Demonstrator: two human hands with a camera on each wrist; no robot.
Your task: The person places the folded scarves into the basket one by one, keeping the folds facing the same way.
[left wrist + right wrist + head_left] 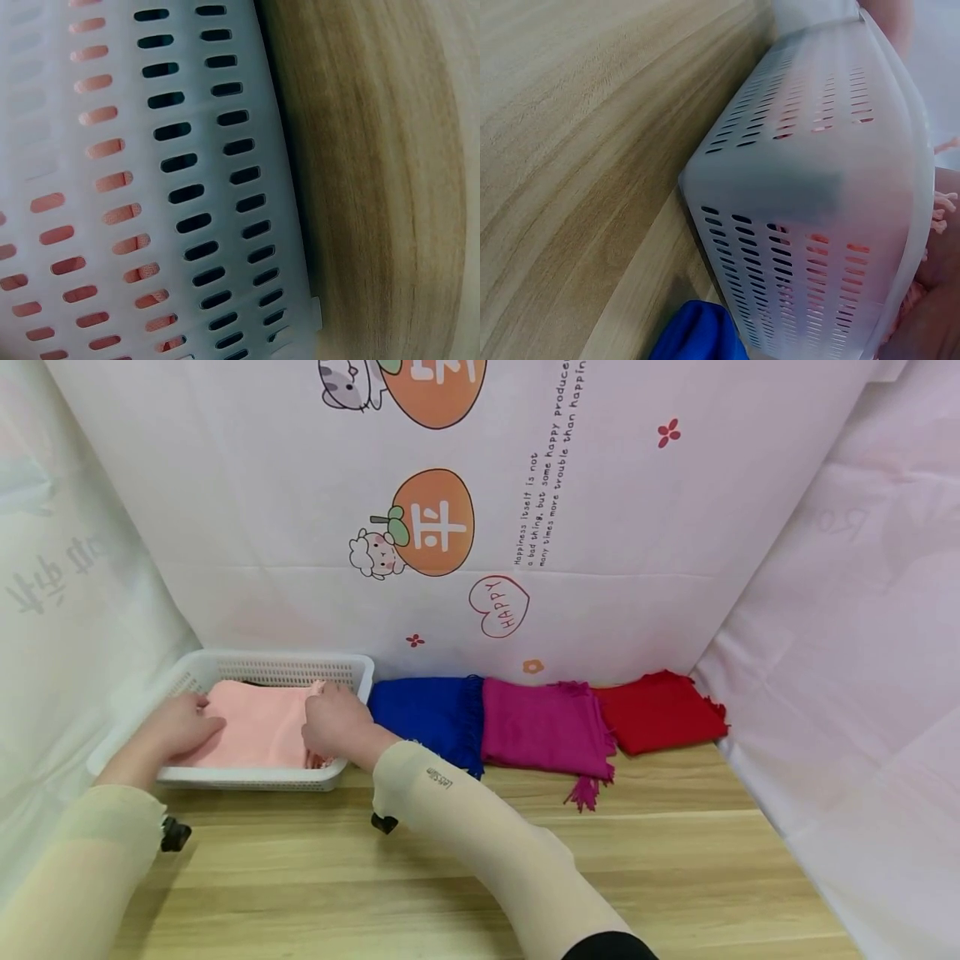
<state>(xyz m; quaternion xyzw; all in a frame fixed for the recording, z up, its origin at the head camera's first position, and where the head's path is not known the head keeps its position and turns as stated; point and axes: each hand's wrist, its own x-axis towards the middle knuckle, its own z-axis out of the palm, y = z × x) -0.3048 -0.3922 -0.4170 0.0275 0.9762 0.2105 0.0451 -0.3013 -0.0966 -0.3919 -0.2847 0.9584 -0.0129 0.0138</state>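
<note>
A folded pink scarf point(258, 727) lies in a white plastic basket point(247, 779) at the left of the head view. My left hand point(178, 725) holds the scarf's left side, its thumb over the cloth. At the fringed right end, the curled fingers of my right hand point(335, 720) grip the scarf. Pink cloth shows through the slots of the basket wall point(201, 136) in the left wrist view. In the right wrist view, part of the right hand point(930, 322) is beside pink fringe point(939, 214), inside the rim.
Right of the basket, a blue folded scarf point(423, 714), a magenta one point(543, 727) and a red one point(660, 714) lie in a row along the printed back wall point(600, 568). The wooden table point(420, 885) extends in front. Something dark shows behind the pink scarf.
</note>
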